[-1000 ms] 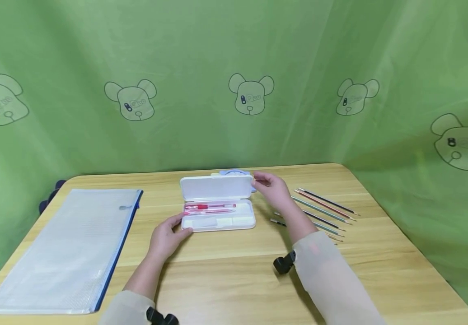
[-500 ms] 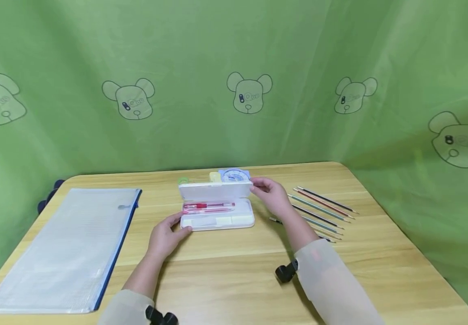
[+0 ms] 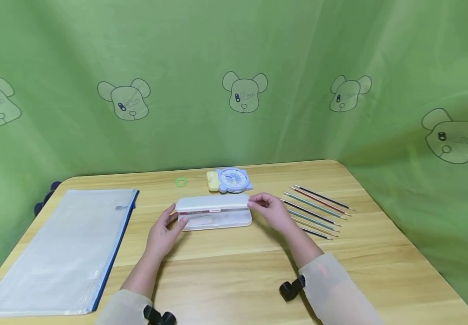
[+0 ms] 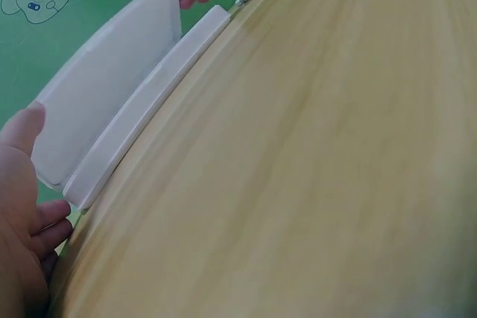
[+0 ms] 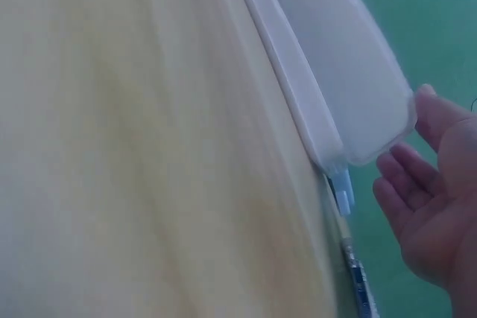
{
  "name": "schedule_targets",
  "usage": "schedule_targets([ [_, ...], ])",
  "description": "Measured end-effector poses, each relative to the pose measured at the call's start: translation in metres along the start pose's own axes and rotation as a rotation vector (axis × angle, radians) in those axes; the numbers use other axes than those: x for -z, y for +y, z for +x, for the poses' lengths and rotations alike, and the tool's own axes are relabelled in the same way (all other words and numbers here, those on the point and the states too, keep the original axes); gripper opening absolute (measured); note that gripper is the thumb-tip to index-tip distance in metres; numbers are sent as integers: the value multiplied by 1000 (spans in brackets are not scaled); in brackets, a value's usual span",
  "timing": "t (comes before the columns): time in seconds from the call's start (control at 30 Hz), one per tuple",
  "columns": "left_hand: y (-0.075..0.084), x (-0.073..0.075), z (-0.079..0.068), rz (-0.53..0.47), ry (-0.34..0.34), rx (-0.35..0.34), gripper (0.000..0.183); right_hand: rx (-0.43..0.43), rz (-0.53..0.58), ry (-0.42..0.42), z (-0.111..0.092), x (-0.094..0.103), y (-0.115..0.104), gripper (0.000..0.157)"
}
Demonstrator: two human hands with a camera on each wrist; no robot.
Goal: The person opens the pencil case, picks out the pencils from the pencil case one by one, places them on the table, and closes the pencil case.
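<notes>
A white pencil case lies at mid-table, its lid tilted partway down over the base. Red pens show only as a sliver under the lid. My left hand is at the case's left end, thumb by the lid's front corner and fingers spread along the side. In the left wrist view its thumb touches the lid edge, with fingertips right at the base's end. My right hand holds the lid's right edge by the fingertips. The right wrist view shows its thumb against that edge.
Several pencils lie fanned at the right. Behind the case are a round blue dial-like item with a yellow piece and a green ring. A translucent zip pouch with a blue edge covers the left. A green curtain hangs behind.
The lid has swung from nearly upright down toward the front, with my right hand at its edge. My left thumb has risen from the base's front corner. The blue item and green ring now show fully.
</notes>
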State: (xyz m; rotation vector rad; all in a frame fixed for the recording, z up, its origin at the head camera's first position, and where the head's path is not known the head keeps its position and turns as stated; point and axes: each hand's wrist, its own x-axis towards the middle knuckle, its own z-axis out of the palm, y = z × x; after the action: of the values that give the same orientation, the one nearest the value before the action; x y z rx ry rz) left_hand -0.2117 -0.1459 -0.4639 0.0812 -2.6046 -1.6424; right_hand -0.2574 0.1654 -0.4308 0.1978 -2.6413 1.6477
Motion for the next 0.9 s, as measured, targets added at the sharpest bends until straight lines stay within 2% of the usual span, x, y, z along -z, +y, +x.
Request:
schedule_targets([
  [0.17, -1, 0, 0, -9, 11, -12, 61, -23, 10, -21, -6, -5, 4, 24],
  [0.43, -2, -1, -1, -8, 21, -17, 55, -70, -47, -72, -12, -7, 9, 44],
  [0.63, -2, -1, -1, 5, 20, -15, 55, -47, -82, -90, -13, -8, 12, 45],
  [0.9, -1, 0, 0, 20, 13, -8, 55, -84, -138, -89, -12, -10, 15, 47],
])
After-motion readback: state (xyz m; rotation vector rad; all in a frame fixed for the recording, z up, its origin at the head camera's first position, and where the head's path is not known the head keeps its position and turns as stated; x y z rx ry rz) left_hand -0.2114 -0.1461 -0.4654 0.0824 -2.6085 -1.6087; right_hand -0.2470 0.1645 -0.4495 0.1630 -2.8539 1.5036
